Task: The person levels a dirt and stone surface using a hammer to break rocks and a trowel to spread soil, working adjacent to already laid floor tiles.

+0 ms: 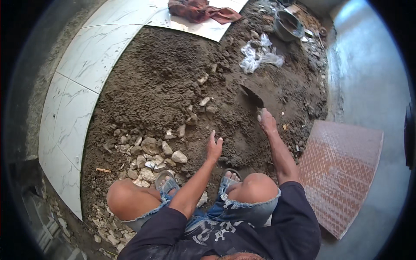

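My right hand (267, 120) is closed round the handle of a trowel (252, 96), whose dark blade points up and to the left over the damp mortar. The blade lies low, at or just above the surface; I cannot tell which. To the left, my left hand (214, 147) hangs above the mortar with its fingers apart and nothing in it. Grey-brown mortar (151, 73) spreads in a rough bed ahead of me. Pale stones (178, 157) lie in a loose line and a heap left of my left hand.
White marbled tiles (78, 102) border the bed at left and far side, with a red cloth (197, 11) on top. A crumpled clear plastic bag (260, 54) and a bucket (288, 27) lie at far right. One brown tile (342, 169) leans by the wall (372, 78).
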`<state>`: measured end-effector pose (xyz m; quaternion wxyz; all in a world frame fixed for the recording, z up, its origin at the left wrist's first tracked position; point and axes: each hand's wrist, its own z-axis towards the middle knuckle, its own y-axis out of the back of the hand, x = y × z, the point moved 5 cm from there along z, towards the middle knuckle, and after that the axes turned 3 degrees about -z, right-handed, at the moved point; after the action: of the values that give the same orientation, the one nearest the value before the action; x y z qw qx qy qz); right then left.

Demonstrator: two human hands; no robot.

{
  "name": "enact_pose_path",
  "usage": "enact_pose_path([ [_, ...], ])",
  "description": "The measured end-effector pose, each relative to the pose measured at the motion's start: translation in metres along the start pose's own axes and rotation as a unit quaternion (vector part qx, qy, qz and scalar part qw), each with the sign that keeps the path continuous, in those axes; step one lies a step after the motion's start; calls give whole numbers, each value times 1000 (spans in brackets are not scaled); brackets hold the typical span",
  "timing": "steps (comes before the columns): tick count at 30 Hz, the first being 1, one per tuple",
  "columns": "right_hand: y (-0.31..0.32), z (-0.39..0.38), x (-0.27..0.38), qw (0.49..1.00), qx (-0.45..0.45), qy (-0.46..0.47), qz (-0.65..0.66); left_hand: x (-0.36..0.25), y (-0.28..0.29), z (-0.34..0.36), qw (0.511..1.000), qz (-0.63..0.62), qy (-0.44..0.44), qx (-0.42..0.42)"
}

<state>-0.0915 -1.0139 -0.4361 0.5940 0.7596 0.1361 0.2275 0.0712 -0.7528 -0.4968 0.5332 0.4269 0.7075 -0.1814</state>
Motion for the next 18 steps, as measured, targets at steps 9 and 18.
enact_pose_path([
  [9,-32,-91,-14,964,139,219,-53,6,0,-9,999,10,29,15],
  [18,-31,-127,-38,999,-11,17,35,-4,-20,16,981,147,-105,75],
])
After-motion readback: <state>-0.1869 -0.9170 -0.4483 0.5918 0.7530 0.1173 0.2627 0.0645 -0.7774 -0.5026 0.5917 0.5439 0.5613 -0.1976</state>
